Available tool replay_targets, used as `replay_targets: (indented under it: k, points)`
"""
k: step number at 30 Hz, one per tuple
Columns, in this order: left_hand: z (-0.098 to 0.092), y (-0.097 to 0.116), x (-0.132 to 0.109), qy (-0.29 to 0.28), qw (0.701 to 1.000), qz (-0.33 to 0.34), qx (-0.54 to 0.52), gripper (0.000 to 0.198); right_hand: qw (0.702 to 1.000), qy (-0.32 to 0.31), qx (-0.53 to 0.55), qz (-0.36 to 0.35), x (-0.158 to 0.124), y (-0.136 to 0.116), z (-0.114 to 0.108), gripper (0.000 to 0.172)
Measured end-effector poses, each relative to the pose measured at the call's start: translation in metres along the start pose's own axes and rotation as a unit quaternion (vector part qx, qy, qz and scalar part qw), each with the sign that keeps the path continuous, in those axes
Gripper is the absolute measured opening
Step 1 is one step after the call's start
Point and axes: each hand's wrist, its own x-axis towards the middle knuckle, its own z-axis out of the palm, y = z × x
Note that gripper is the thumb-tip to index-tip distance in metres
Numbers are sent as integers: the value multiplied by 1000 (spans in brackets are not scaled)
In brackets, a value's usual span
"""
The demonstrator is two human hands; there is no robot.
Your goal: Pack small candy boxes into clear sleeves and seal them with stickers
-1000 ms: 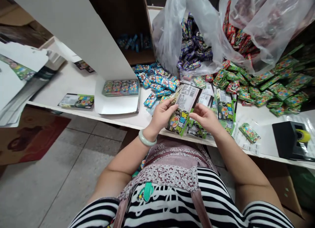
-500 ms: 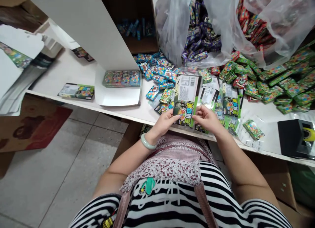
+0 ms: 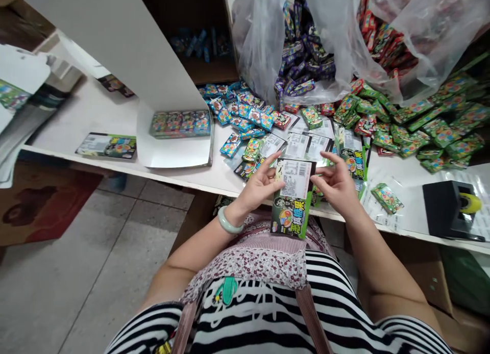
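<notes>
Card [image 3: 293, 211]: in hand
Left hand [image 3: 258, 190]: pinching its edge
Right hand [image 3: 340, 186]: at opposite edge, grip unclear
Carton [image 3: 174, 153]: seemingly part-filled
Small boxes [image 3: 444, 132]: many loose

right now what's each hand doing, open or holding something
Left hand: holding the card by its left edge.
Right hand: loosely curled at the card's right edge; whether it grips cannot be told.

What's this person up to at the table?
The left hand holds a printed card by the table's front edge, with the right hand at the card's other side. Beyond lie loose blue packets, with green packets further right. Purple packets sit in a plastic bag.
</notes>
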Motion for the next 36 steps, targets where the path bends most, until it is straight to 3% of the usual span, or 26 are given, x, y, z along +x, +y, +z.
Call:
replay_targets:
  k: [2,5,9,12,15,18,20,22,24,27,31,36]
  points:
    - [-3,6,-6,-13,1000,-9,-6,74,1000,-16,-18,-4,-1,-2,0,53]
    - [-8,14,-12,-15,1000,-21,1,55,998,-52,-20,-27,-6,-2,0,40]
    - [-5,18,-12,36,998,0,57,32,996,-56,-54,-31,-9,-8,-1,19]
    - [0,22,-4,79,988,55,118,21,990,-26,-125,-62,-3,-15,-3,20]
    - [0,27,4,66,990,67,104,17,987,-20,-122,-103,4,-19,-3,16]
    - [-5,33,9,54,997,42,44,12,997,-31,-30,-57,11,-20,-1,20]
    - [-8,38,10,48,998,24,25,23,998,-46,-9,-31,14,-21,-1,29]
    - [-10,42,8,35,999,16,38,29,995,-54,-55,-57,14,-25,0,19]
    - [-10,45,6,24,997,28,65,20,985,-63,-121,-107,12,-31,0,10]
    - [-7,47,6,22,995,56,81,20,972,-89,-163,-144,10,-41,4,13]
    - [-2,49,12,61,994,39,84,23,988,-74,-112,-78,19,-49,9,20]
    - [-4,52,14,61,993,41,92,24,987,-120,-106,-19,28,-55,9,27]
